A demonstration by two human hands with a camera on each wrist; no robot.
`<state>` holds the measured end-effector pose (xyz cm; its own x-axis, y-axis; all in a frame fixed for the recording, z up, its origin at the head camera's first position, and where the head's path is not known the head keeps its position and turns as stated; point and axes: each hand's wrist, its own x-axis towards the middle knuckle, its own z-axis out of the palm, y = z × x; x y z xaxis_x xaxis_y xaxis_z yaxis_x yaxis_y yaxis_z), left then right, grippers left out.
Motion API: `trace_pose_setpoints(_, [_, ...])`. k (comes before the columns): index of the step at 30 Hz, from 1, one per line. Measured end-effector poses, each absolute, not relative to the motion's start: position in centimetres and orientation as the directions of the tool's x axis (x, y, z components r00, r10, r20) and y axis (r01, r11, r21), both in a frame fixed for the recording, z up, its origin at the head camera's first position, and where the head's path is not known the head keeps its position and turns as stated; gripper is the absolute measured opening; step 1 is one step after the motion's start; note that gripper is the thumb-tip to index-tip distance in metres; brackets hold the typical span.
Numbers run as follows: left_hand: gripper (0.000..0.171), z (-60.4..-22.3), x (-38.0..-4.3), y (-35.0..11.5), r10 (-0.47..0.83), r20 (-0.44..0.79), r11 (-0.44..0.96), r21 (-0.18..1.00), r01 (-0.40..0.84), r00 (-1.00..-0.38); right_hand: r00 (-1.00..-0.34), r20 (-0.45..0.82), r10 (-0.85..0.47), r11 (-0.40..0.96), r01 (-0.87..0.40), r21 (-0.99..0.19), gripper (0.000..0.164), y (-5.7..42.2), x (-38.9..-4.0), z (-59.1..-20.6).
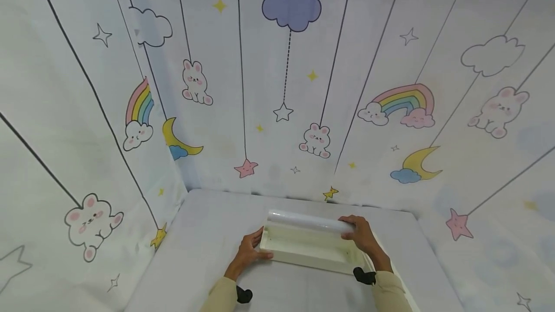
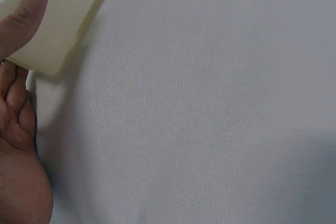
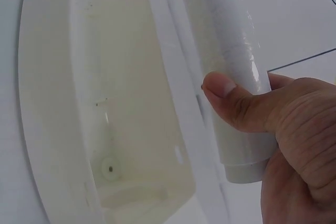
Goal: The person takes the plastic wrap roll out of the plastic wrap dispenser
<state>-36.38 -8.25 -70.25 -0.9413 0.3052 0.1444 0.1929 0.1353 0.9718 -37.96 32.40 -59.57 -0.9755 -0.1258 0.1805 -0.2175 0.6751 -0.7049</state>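
Observation:
A roll of clear cling film [image 1: 305, 220] lies along the far long side of a cream, shallow, oblong box [image 1: 310, 260]. My right hand [image 1: 363, 236] grips the roll near its right end. In the right wrist view the thumb presses on top of the film roll [image 3: 228, 40], and its end cap shows below the hand. My left hand [image 1: 250, 250] holds the box's left end, thumb on the front side and fingers behind. In the left wrist view, the thumb lies on the box's outer wall [image 2: 63, 19]. The box's inside [image 3: 126, 77] shows a few dark specks.
The box rests on a white cloth-covered table [image 1: 208, 235]. Printed white curtains [image 1: 277, 85] with clouds, rabbits and stars rise behind and at both sides. A thin pale edge [image 1: 405, 285] runs beside the right forearm; what it belongs to is hidden.

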Motion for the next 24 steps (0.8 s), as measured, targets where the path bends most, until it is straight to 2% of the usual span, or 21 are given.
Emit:
trace_pose_setpoints(3, [0.102, -70.21, -36.49, -8.15, 0.292, 0.101, 0.120, 0.983, 0.142, -0.951, -0.975, 0.188, -0.120, 0.688, -0.218, -0.692, 0.054, 32.40, -38.12, -59.64])
trace_pose_setpoints(8, [0.102, -70.50, -36.62, -8.03, 0.290, 0.102, 0.127, 0.981, 0.144, -0.952, -0.964, 0.233, -0.130, 0.689, -0.257, -0.678, 0.052, 32.42, -38.25, -59.69])
trace_pose_setpoints(15, [0.102, -70.85, -36.67, -7.86, 0.287, 0.108, 0.143, 0.978, 0.154, -0.952, -0.967, 0.227, -0.115, 0.686, -0.243, -0.686, 0.053, 32.48, -37.98, -60.07])
trace_pose_setpoints(24, [0.099, -70.56, -36.61, -8.37, 0.324, 0.235, 0.128, 0.949, 0.289, -0.916, -0.951, 0.271, -0.148, 0.691, -0.295, -0.660, 0.052, 32.37, -38.94, -59.99])
